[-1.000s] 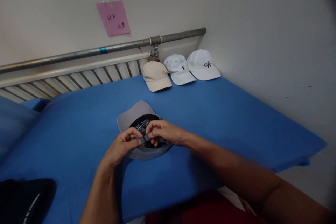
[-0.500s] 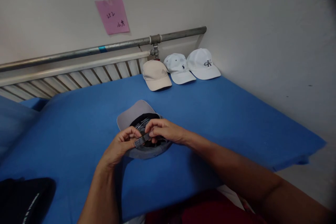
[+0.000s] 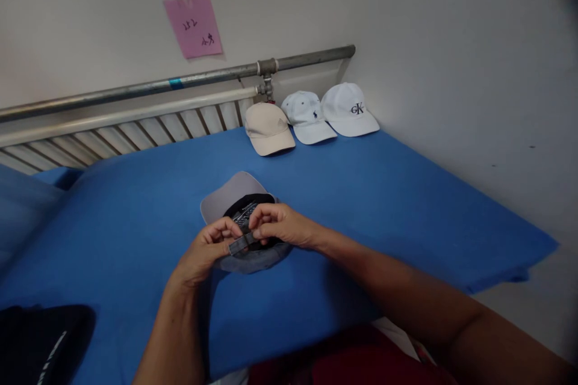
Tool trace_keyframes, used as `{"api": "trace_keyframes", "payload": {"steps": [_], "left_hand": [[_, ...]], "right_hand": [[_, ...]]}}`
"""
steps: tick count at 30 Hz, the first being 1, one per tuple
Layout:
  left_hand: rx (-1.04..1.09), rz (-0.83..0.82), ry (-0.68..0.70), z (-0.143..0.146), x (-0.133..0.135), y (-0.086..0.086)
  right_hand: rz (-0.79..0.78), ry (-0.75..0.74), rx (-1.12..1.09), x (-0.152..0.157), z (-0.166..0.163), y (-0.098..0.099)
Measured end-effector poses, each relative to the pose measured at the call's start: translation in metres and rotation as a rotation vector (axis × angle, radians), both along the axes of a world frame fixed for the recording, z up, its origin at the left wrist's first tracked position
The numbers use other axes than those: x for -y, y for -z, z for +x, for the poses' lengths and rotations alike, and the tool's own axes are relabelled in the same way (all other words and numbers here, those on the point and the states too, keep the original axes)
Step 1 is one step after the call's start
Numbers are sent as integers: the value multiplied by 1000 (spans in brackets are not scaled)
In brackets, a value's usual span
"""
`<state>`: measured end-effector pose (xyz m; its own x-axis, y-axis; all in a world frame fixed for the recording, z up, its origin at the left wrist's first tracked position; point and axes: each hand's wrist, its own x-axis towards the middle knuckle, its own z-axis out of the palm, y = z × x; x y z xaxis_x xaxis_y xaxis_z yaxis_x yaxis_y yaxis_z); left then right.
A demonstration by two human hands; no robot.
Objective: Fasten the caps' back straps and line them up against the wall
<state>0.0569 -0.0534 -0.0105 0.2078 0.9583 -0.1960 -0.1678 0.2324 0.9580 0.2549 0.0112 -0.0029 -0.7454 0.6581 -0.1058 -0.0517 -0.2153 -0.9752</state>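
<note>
A grey baseball cap (image 3: 235, 191) lies upturned on the blue-covered table, its brim pointing away from me and its dark lining showing. Across its near side runs the grey back strap (image 3: 239, 245), with a small buckle that is too dim to make out fully. My left hand (image 3: 208, 248) pinches the strap's left part between thumb and fingers. At the strap's right end, my right hand (image 3: 282, 225) grips it with thumb and forefinger, partly covering the cap's opening.
A beige cap (image 3: 270, 128) and two white caps, one with a small rider logo (image 3: 308, 117) and one with letters (image 3: 348, 110), stand in a row at the back. Behind is a radiator (image 3: 149, 129) under a metal pipe (image 3: 203, 79). A black cap-like item (image 3: 40, 343) lies front left.
The strap's left end has shifted slightly left and lies a little flatter. My right thumb has slid slightly left along it. The caps at the back stay put.
</note>
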Motion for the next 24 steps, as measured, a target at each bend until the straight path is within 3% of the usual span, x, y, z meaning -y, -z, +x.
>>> {"api": "trace_keyframes", "payload": {"steps": [19,21,24], "left_hand": [[59,-7,31,5,0,-3],[53,-17,7,7,0,-4],[47,-29,-15,10,-1,-5]], "right_hand": [[93,60,-79,10,-4,4],[162,50,-82,10,-2,1],[479,22,-53,12,-1,0]]}}
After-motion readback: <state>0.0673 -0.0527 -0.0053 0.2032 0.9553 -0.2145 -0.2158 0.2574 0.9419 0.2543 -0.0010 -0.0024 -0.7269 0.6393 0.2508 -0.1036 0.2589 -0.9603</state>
